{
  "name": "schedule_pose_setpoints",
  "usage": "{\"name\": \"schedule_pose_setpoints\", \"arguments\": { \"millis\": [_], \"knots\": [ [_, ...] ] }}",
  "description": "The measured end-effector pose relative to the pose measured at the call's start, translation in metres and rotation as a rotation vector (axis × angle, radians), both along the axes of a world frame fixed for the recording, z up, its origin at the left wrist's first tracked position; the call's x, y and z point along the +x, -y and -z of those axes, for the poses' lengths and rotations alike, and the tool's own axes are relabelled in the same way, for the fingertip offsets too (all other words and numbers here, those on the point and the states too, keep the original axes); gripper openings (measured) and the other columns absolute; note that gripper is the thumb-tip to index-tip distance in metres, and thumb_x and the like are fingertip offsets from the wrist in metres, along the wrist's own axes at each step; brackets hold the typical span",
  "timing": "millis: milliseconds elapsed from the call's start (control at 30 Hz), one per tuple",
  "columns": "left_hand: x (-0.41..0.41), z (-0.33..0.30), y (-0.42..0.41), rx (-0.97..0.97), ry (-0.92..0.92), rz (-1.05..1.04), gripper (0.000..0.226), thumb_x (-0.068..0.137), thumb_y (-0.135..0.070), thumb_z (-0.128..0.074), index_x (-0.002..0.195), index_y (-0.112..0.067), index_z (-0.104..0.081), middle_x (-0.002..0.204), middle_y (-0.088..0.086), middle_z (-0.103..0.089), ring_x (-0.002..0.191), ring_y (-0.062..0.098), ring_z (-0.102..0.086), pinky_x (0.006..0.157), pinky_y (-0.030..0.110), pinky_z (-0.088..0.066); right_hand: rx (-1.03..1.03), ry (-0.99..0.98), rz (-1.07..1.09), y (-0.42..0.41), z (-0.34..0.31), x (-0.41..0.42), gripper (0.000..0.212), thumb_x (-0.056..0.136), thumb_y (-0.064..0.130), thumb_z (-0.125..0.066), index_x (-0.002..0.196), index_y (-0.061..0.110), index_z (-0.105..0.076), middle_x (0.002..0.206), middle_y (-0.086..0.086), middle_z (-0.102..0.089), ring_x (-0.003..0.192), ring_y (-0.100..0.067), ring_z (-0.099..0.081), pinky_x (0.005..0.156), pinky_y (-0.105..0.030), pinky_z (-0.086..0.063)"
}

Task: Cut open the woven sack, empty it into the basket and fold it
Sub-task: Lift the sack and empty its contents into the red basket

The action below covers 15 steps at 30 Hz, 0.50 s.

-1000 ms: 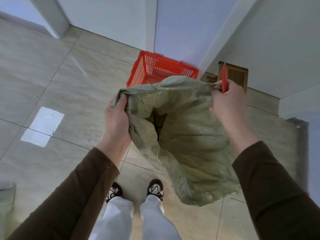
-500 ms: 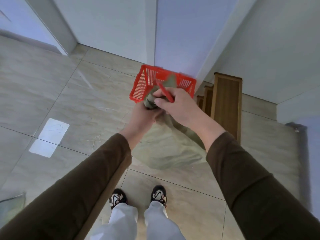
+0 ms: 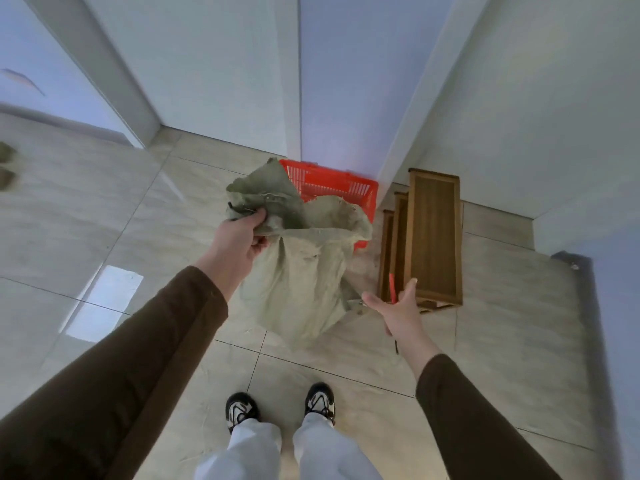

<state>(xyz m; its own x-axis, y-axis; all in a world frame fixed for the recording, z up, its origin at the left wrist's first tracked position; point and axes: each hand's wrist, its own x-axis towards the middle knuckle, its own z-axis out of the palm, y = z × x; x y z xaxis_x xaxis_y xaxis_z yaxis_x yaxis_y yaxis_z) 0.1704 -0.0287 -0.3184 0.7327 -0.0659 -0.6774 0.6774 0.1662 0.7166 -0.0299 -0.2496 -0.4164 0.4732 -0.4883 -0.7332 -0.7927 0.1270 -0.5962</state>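
Observation:
The pale green woven sack (image 3: 301, 271) hangs limp in front of me, its bottom just above the floor tiles. My left hand (image 3: 239, 240) grips its bunched top edge. Behind the sack, the red plastic basket (image 3: 332, 185) stands on the floor against the wall; what lies inside it is mostly hidden. My right hand (image 3: 398, 306) is off the sack, low at its right side, thumb and forefinger stretched out. A red cutter (image 3: 392, 287) sticks up between them, held in that hand. The other fingers are hidden.
Nested wooden stools (image 3: 433, 237) stand right of the basket, close to my right hand. White walls and a door frame close off the corner behind. My shoes (image 3: 280, 407) are on the tiles below. Bits of straw lie on the floor.
Both hands held the gathered sack top together at the basket; now the right hand has let go and dropped to the lower right with the cutter, while the left alone holds the sack.

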Motion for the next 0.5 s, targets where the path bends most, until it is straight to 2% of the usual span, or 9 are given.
{"name": "schedule_pose_setpoints", "arguments": {
  "millis": [67,100,167,200,267,300,400,467,500],
  "knots": [
    [-0.007,-0.013,-0.005,-0.024,0.006,0.020,0.018,0.102,-0.007,-0.065,0.119,-0.003,-0.061,0.113,0.014,-0.073,0.100,0.026,-0.071,0.082,0.037,-0.060,0.081,0.087,0.026,-0.010,-0.003,0.014,0.143,0.071,0.049,-0.093,0.166,0.034,0.012,0.175,-0.005,-0.020,0.104,-0.019,-0.060,0.083,-0.041,-0.053],
    [-0.010,-0.021,-0.008,-0.045,0.012,0.033,0.018,0.101,-0.007,-0.065,0.119,-0.003,-0.061,0.114,0.014,-0.073,0.101,0.026,-0.072,0.081,0.036,-0.060,0.110,0.139,0.036,-0.015,-0.008,0.022,0.141,0.072,0.048,-0.093,0.167,0.033,0.010,0.174,-0.005,-0.023,0.110,-0.020,-0.061,0.089,-0.042,-0.053],
    [-0.016,-0.039,-0.015,-0.094,0.037,0.067,0.016,0.102,-0.006,-0.064,0.117,-0.003,-0.062,0.117,0.014,-0.073,0.103,0.025,-0.073,0.081,0.034,-0.061,0.174,0.226,0.061,-0.022,-0.023,0.037,0.136,0.073,0.044,-0.093,0.168,0.033,0.004,0.172,-0.005,-0.029,0.140,-0.032,-0.053,0.113,-0.054,-0.046],
    [-0.018,-0.051,-0.018,-0.119,0.055,0.081,0.015,0.102,-0.007,-0.064,0.116,-0.004,-0.063,0.117,0.014,-0.074,0.103,0.025,-0.073,0.081,0.034,-0.061,0.201,0.270,0.068,-0.025,-0.033,0.044,0.131,0.073,0.043,-0.093,0.168,0.035,-0.003,0.168,-0.006,-0.036,0.137,-0.034,-0.057,0.112,-0.055,-0.049],
    [-0.019,-0.075,-0.021,-0.157,0.103,0.122,0.015,0.101,-0.008,-0.065,0.115,-0.004,-0.066,0.111,0.010,-0.079,0.100,0.023,-0.075,0.083,0.034,-0.062,0.250,0.381,0.083,-0.032,-0.054,0.053,0.117,0.070,0.043,-0.094,0.163,0.039,-0.022,0.149,-0.009,-0.058,0.085,-0.019,-0.073,0.071,-0.036,-0.062],
    [-0.018,-0.090,-0.023,-0.163,0.140,0.152,0.016,0.100,-0.009,-0.066,0.116,-0.005,-0.067,0.107,0.008,-0.081,0.098,0.022,-0.076,0.085,0.035,-0.061,0.275,0.429,0.096,-0.035,-0.065,0.057,0.109,0.070,0.043,-0.094,0.158,0.042,-0.031,0.135,-0.009,-0.066,0.064,-0.009,-0.066,0.054,-0.027,-0.055],
    [-0.013,-0.132,-0.027,-0.192,0.241,0.204,0.019,0.098,-0.012,-0.069,0.117,-0.010,-0.070,0.108,0.004,-0.081,0.099,0.021,-0.075,0.099,0.040,-0.056,0.414,0.544,0.168,-0.045,-0.095,0.073,0.088,0.067,0.051,-0.095,0.143,0.040,-0.051,0.087,0.003,-0.071,0.050,-0.006,-0.053,0.044,-0.023,-0.043],
    [-0.009,-0.156,-0.029,-0.242,0.285,0.214,0.017,0.098,-0.013,-0.068,0.114,-0.012,-0.073,0.106,0.003,-0.080,0.095,0.019,-0.074,0.104,0.042,-0.052,0.523,0.568,0.157,-0.056,-0.118,0.088,0.068,0.067,0.059,-0.093,0.124,0.033,-0.067,0.072,0.006,-0.067,0.049,-0.010,-0.050,0.043,-0.023,-0.037],
    [-0.008,-0.167,-0.030,-0.274,0.300,0.217,0.016,0.099,-0.013,-0.067,0.113,-0.011,-0.075,0.106,0.004,-0.080,0.095,0.019,-0.074,0.104,0.042,-0.052,0.544,0.575,0.115,-0.062,-0.129,0.096,0.048,0.074,0.056,-0.091,0.113,0.033,-0.075,0.071,0.006,-0.068,0.050,-0.010,-0.051,0.042,-0.024,-0.035]
  ]
}}
